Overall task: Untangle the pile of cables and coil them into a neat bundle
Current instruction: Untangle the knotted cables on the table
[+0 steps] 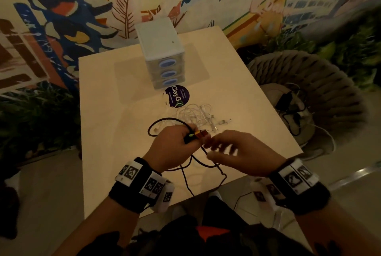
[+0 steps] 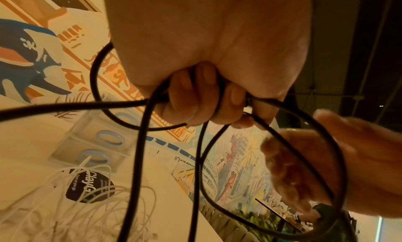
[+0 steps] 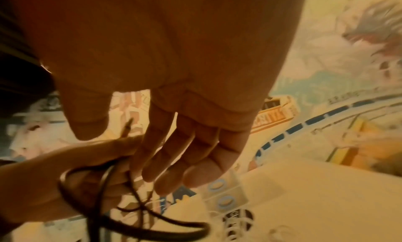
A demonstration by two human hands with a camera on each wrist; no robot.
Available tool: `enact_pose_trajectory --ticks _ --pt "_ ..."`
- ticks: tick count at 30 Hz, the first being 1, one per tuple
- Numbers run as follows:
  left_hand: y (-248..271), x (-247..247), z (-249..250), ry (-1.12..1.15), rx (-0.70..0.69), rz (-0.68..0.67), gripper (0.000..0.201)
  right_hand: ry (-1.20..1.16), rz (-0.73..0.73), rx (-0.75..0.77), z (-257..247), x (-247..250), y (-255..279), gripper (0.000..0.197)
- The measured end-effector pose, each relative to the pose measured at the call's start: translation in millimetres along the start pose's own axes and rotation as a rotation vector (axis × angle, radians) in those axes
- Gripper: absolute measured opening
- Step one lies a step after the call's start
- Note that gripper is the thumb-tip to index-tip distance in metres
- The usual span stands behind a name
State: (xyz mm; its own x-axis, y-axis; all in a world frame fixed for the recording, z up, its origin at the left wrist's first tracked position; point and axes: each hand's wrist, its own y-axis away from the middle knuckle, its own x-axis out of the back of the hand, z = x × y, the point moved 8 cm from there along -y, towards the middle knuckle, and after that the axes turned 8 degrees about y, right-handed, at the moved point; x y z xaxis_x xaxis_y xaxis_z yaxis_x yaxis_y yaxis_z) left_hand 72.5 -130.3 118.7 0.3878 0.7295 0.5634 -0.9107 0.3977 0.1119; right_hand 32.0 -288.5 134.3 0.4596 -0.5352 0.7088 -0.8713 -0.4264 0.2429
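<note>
My left hand (image 1: 185, 140) grips a black cable (image 1: 165, 120) in a closed fist above the table's near half. Red and yellow plug ends (image 1: 199, 133) stick out of the fist. In the left wrist view the fingers (image 2: 206, 99) curl round several strands of the black cable (image 2: 141, 151), which hang in loops. One loop lies on the table and more cable trails off the near edge. My right hand (image 1: 222, 148) hovers just right of the fist, blurred. Its fingers (image 3: 174, 151) are straight and hold nothing. A tangle of white cables (image 1: 198, 115) lies beyond both hands.
A small white drawer unit (image 1: 162, 55) stands at the far middle of the cream table (image 1: 113, 132). A dark round sticker (image 1: 177, 96) lies in front of it. A woven chair (image 1: 329, 82) to the right holds black cables and an adapter (image 1: 286, 101).
</note>
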Motion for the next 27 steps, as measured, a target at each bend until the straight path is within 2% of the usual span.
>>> enact_pose_trajectory --ticks 3,7,9,12,14,18,20,25,27 --pt "1.2 0.8 1.6 0.017 -0.017 -0.005 0.037 0.041 0.016 0.054 -12.0 -9.6 -15.3 0.017" --pt "5.4 2.2 0.0 0.076 -0.006 -0.031 0.021 -0.058 0.042 -0.017 12.4 2.7 -3.8 0.012" --pt "9.1 9.3 -1.1 0.139 0.016 0.006 0.033 -0.118 0.115 -0.088 40.3 15.7 12.2 0.01" --pt "13.1 24.6 0.1 0.27 -0.01 0.071 0.027 -0.081 0.228 -0.214 97.4 27.3 40.1 0.008" --pt "14.4 35.2 -0.8 0.334 -0.036 0.121 0.029 -0.037 0.219 -0.326 138.7 18.6 58.1 0.009" --pt "16.2 54.2 3.1 0.42 -0.05 0.29 0.036 0.09 0.035 -0.546 220.1 -34.0 89.7 0.007" --pt "14.0 58.8 2.0 0.462 -0.029 0.365 0.036 0.124 -0.109 -0.608 247.4 -70.8 98.8 0.016" --pt "8.8 62.6 -8.4 0.705 0.026 0.459 0.044 0.213 -0.564 -0.617 269.7 -151.5 109.3 0.034" --pt "7.0 62.1 -6.7 0.75 0.031 0.446 0.044 0.259 -0.652 -0.604 271.4 -156.3 103.9 0.037"
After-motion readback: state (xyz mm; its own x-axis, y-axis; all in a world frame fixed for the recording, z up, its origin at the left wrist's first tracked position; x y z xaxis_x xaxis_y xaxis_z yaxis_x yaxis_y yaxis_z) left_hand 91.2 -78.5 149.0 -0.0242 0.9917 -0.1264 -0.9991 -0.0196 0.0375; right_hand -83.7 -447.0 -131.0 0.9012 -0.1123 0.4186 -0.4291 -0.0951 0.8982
